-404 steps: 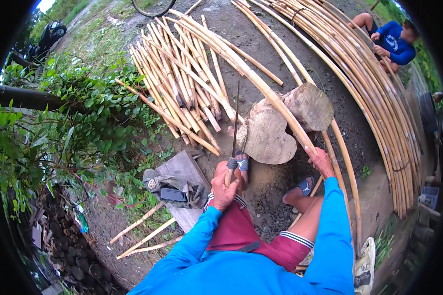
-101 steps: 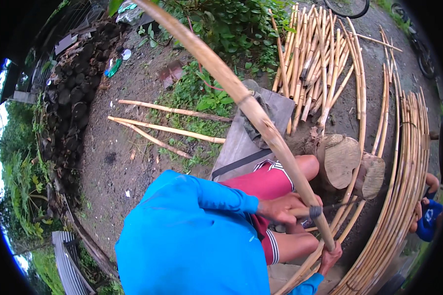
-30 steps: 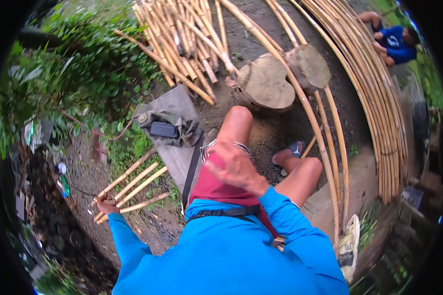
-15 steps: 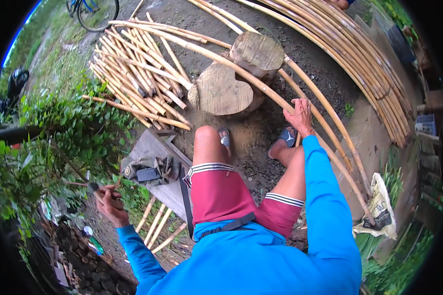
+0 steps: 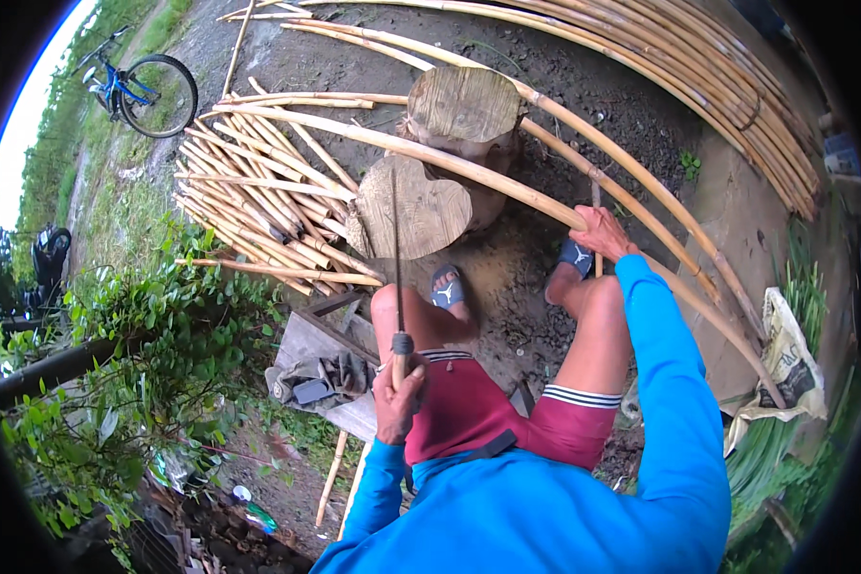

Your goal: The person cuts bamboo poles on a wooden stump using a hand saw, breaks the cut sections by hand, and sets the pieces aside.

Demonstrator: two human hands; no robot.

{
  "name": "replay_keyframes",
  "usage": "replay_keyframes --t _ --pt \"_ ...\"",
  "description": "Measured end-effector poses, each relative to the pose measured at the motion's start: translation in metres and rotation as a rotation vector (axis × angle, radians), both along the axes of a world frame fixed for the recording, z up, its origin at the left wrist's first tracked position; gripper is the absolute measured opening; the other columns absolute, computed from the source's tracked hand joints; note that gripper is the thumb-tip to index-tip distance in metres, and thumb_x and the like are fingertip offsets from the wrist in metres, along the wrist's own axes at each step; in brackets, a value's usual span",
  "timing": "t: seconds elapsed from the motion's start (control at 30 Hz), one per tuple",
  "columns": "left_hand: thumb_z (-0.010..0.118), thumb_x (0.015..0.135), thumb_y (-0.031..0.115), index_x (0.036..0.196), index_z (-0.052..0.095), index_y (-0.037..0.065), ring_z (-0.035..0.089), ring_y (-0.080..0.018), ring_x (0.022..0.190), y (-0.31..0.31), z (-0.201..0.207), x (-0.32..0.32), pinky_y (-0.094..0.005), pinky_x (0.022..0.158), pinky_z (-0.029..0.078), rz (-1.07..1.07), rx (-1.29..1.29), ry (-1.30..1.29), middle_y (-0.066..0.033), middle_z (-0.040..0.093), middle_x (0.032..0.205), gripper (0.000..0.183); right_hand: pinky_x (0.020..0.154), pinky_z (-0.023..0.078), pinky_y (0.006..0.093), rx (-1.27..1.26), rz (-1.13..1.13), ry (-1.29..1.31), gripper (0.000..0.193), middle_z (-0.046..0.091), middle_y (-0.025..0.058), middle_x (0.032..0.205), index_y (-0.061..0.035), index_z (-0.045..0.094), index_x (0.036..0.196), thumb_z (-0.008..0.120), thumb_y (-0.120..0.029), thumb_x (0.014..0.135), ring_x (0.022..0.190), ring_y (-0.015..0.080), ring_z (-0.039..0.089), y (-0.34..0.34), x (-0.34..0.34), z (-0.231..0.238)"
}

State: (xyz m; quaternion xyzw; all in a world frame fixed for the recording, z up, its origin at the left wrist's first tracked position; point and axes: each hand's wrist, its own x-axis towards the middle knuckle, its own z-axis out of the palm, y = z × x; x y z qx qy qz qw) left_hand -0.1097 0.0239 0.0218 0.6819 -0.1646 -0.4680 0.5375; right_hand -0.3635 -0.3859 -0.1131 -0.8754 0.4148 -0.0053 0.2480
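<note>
My left hand (image 5: 395, 402) is closed round the wooden handle of a machete (image 5: 398, 263), held above my left thigh. Its long thin blade points away from me, seen nearly edge-on, in front of the notched wooden chopping block (image 5: 421, 210). My right hand (image 5: 603, 232) is wrapped round a long bamboo pole (image 5: 469, 170) above my right shin. The pole slants from the far left across the block, beside a round stump (image 5: 464, 103), to the near right. Its near end lies by a pale sack (image 5: 794, 340).
A heap of cut bamboo pieces (image 5: 268, 191) lies left of the block. Long bamboo poles (image 5: 679, 72) are bundled at the far right, and more loose ones (image 5: 631, 191) lie beyond my right hand. A small wooden bench (image 5: 354, 411) with cloth stands left. A bicycle (image 5: 153, 91) is behind.
My left hand has swung the machete in from the far left to over my left thigh, blade now pointing forward. My right hand has gone from resting on the pole to gripping it.
</note>
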Motion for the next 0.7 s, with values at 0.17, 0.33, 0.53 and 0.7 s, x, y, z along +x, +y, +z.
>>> replay_keyframes --t 0.17,0.33,0.53,0.7 --pt "0.066 0.101 0.023 0.112 0.063 0.003 0.049 -0.0058 0.054 -0.022 0.001 -0.005 -0.0232 0.048 0.039 -0.057 0.047 -0.019 0.0030 0.055 0.071 0.023 0.071 0.053 0.0526 0.048 0.001 -0.031 0.031 0.066 0.0262 0.078 -0.0006 0.061 0.093 0.074 -0.026 0.079 0.079 0.0473 0.065 0.009 -0.015 0.013" --pt "0.063 0.100 0.023 0.111 0.064 0.000 0.050 -0.0075 0.051 -0.027 -0.006 0.007 -0.0238 0.046 0.040 0.022 -0.002 -0.037 0.0011 0.054 0.067 0.026 0.075 0.053 0.0542 0.131 -0.006 -0.042 0.033 0.067 0.0284 0.085 0.0011 0.063 0.095 0.072 -0.025 0.078 0.084 0.0498 0.065 0.014 -0.001 0.059" --pt "0.058 0.102 0.027 0.112 0.062 -0.002 0.048 -0.0085 0.047 -0.019 -0.005 0.023 -0.0245 0.043 0.041 0.081 -0.043 -0.059 -0.0012 0.052 0.062 0.031 0.075 0.053 0.0529 0.244 0.085 -0.136 0.033 0.066 0.0295 0.083 0.0040 0.064 0.088 0.069 -0.026 0.077 0.083 0.0482 0.067 0.035 0.066 0.094" --pt "0.049 0.105 0.036 0.117 0.061 -0.001 0.047 -0.0099 0.045 -0.005 0.006 0.032 -0.0256 0.043 0.044 0.143 -0.035 -0.046 -0.0023 0.051 0.062 0.040 0.069 0.052 0.0502 0.113 0.183 -0.182 0.037 0.065 0.0288 0.079 0.0049 0.064 0.084 0.066 -0.031 0.075 0.075 0.0463 0.067 0.050 0.126 0.082"
